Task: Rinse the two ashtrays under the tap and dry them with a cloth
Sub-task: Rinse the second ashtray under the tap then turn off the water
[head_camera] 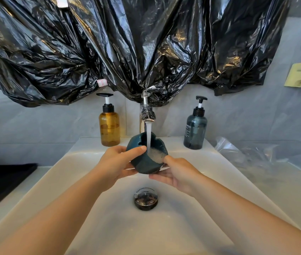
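Amber bottle (pixel 109 129): standing on the back ledge of the sink (pixel 109 221), left of the tap (pixel 147 112).
Left hand (pixel 116 165): gripping the left side of the teal ashtray (pixel 145 163), thumb lying over the rim.
Teal ashtray: being held tilted above the basin, with tap water (pixel 148 137) pouring into its bowl.
Right hand (pixel 178 173): clasping the ashtray's lower right edge, thumb on the rim, fingers beneath.
Blue-grey bottle (pixel 195 132): standing right of the tap.

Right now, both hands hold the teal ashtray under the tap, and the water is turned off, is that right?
Not quite: the water is running. The head view shows a stream falling from the tap into the teal ashtray, which the left hand and right hand both hold.
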Tool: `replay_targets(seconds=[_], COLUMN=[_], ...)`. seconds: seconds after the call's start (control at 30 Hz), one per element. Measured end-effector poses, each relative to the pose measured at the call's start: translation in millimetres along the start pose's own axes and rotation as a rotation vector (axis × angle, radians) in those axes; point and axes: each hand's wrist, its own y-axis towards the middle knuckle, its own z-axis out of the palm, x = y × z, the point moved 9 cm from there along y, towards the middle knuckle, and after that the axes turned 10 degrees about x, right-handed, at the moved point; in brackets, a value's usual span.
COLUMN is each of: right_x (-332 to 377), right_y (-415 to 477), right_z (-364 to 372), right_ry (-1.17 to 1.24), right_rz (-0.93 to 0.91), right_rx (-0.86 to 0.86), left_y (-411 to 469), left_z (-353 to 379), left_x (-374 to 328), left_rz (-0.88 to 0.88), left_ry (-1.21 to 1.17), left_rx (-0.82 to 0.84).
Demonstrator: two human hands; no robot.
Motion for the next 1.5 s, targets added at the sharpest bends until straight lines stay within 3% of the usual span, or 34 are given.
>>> replay_targets(seconds=[0.2,0.33,0.5,0.6,0.8,0.9,1.1,1.27,1.4,1.5], right_x=[-7.9,5.3,5.9,2.8,-2.8,-1.8,3.7,8.2,4.8,4.4], right_y=[0.8,3.6,1.8,-1.0,1.6,-0.9,0.6,-4.8,-4.3,-2.8], right_z=[0.1,-3.3,6.1,7.5,2.3,1.1,-0.8,8.9,2.8,0.0], right_ry=[-0.262,-0.415,-0.453,-0.386,-0.062,-0.005,-0.367,-0.282,-0.156,-0.045], right_rz=[0.103,0.033,-0.017,0.011,0.042,0.048,0.073,0.014,0.019,0.017], right_rx=[0.03,0.028,0.126,0.14,0.075,0.066,0.081,0.176,0.093,0.026], left_y=[-0.2,-6.0,-7.7,-5.2,-2.3,-1.5,-9.7,-8.0,-4.1,-3.0], left_z=[-16.9,-31.2,-25.2,-24.3,-4.2,-6.6,-22.9,-16.1,-10.9,-4.6], left_x=[2.9,-9.8,-15.1,-11.6,-0.5,-3.2,-12.7,-7.1,-1.9,3.7], left_rz=[-0.005,0.066,0.089,0.054,-0.058,0.004,0.074,0.007,-0.028,-0.08], left_ry=[0.046,0.147,0.316,0.301,0.104,0.077,0.188,0.155,-0.016,0.011], left_rx=[-0.149,-0.289,-0.271,-0.237,0.027,-0.045,-0.223,-0.175,-0.07,-0.023])
